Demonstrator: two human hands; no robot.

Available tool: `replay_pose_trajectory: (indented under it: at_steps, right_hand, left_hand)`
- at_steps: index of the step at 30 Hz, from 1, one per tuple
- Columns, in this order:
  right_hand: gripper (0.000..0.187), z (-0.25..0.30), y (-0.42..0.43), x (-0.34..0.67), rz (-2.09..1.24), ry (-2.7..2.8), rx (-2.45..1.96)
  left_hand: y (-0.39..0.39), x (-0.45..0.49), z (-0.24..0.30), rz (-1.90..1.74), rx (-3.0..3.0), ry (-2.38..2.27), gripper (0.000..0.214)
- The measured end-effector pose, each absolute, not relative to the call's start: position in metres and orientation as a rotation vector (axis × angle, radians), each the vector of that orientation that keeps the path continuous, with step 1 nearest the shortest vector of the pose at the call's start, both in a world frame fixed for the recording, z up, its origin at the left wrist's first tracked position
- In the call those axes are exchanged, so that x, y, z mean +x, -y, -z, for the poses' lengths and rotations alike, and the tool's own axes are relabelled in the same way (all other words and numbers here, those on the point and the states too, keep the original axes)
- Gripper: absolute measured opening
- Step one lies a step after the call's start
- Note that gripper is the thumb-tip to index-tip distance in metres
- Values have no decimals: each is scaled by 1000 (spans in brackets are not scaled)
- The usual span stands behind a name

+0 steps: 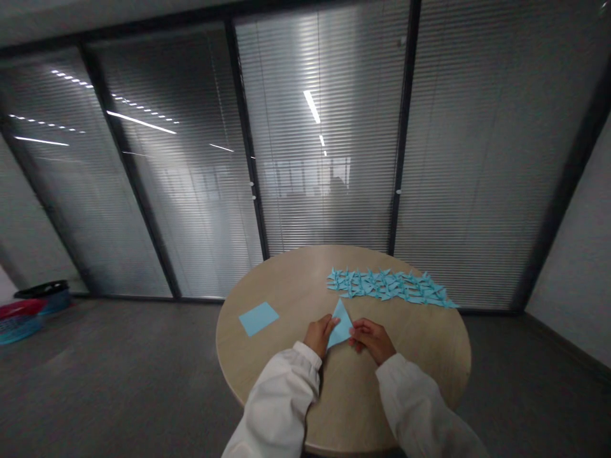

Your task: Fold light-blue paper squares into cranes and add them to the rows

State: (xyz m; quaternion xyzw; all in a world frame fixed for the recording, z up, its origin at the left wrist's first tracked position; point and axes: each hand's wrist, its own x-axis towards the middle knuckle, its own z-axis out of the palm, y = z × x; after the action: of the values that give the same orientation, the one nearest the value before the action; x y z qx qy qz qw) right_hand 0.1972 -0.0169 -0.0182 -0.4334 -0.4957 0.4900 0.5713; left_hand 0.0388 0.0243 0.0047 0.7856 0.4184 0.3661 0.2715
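A sheet of light blue paper (pixel 340 325), folded into a triangle with its tip pointing away from me, is held just above or on the round table. My left hand (pixel 321 334) grips its left edge, thumb lying on top of the paper. At the lower right corner, the fingers of my right hand (pixel 372 340) pinch the paper. Flat on the table to the left lies a blue paper square (pixel 258 319). Beyond my hands, several folded blue paper cranes (pixel 386 285) sit packed together in rows.
The round wooden table (pixel 286 273) stands before a glass partition with blinds (pixel 324 210). On the floor at far left are a dark basket (pixel 52 296) and a blue basin with something red on it (pixel 21 321). A wall (pixel 582 273) is at the right.
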Motion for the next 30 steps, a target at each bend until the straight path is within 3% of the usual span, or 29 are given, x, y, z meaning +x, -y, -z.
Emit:
replay_pose_trajectory:
  at_steps: [21,30]
  right_hand:
    - [35,21,17,190,-1300,1289,-1000]
    - [33,26,16,191,-1280,1360,-1034]
  left_hand:
    - [-25,33,-11,-1201,2028,-1146,36]
    - [-28,36,-7,-1150,1531,-881,38]
